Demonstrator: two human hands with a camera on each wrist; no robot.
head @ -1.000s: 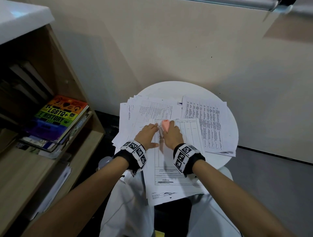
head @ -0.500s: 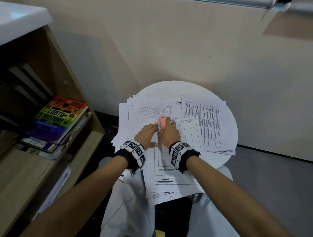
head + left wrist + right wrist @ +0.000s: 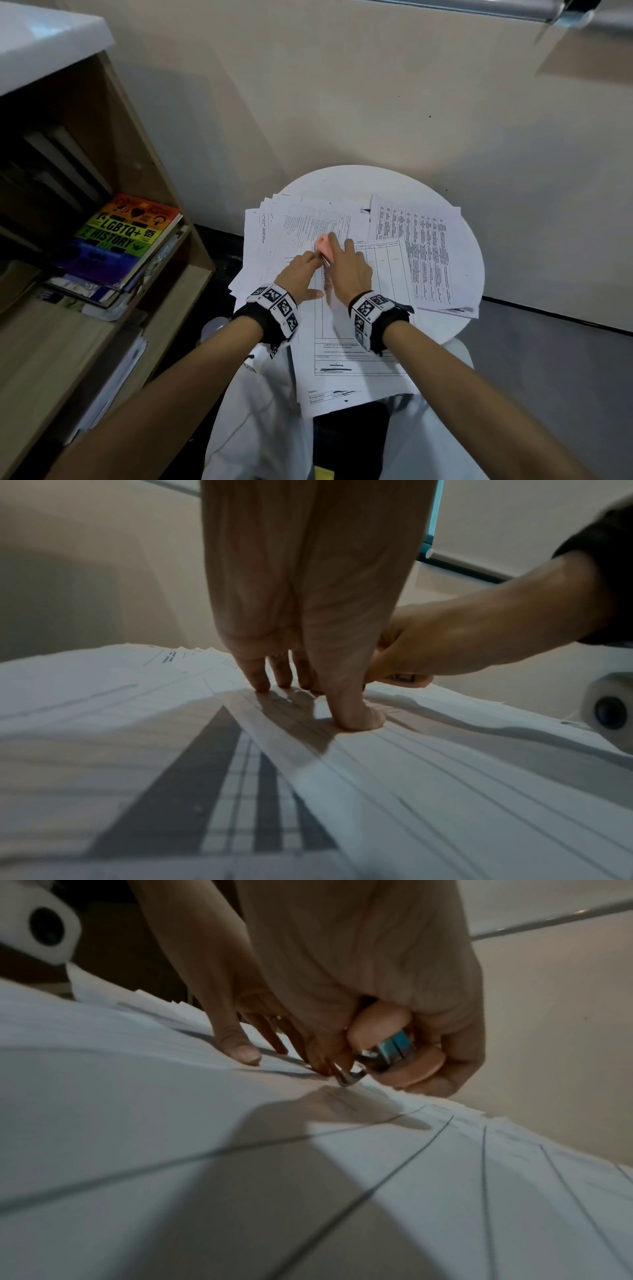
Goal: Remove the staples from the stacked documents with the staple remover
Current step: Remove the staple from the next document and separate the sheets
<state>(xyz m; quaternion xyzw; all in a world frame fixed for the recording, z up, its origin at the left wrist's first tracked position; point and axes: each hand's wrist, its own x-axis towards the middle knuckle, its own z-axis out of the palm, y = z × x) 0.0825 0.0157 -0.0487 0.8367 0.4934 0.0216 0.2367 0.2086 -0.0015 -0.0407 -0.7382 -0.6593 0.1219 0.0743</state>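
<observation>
We see the right hand [image 3: 349, 270] clamped around the pink remover [image 3: 394, 1045], its metal claws biting at the top left corner of the front document [image 3: 359, 342] on the round table [image 3: 342, 178]. The left hand [image 3: 301, 274] presses that sheet flat with straight fingers [image 3: 255, 674]. We judge one staple mid-extraction; the staple itself is not visible, and the other stacks [image 3: 424, 246] may remain.

A black wrist strap [image 3: 255, 318] carrying a white band of square black-and-white coded markers [image 3: 279, 305] is worn on the left wrist, a matching black strap [image 3: 394, 317] with a white marker band [image 3: 368, 308] on the right, both forearms left bare, and pale light-coloured clothing [image 3: 253, 428] is seen below.
</observation>
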